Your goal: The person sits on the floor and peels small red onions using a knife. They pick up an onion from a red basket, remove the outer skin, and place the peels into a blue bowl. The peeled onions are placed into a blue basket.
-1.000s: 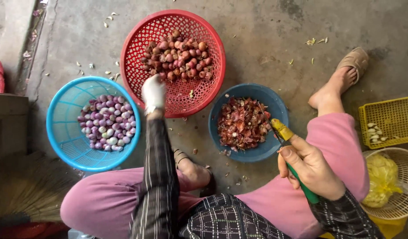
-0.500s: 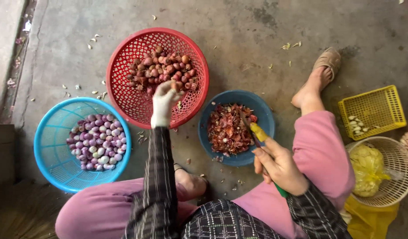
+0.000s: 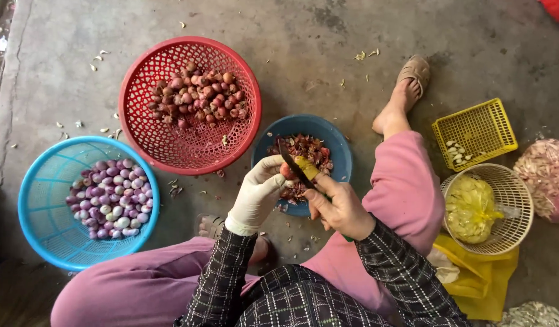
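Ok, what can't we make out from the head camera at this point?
- Shallot in the gloved left hand: mostly hidden by fingers and knife blade, so how far it is peeled is unclear.
- Knife handle: covered by the right hand.
- Pink sack and pale pile: cut off by the right and bottom edges.
- Pieces in the yellow basket: too small to identify.
- Left foot: partly hidden under the knee.
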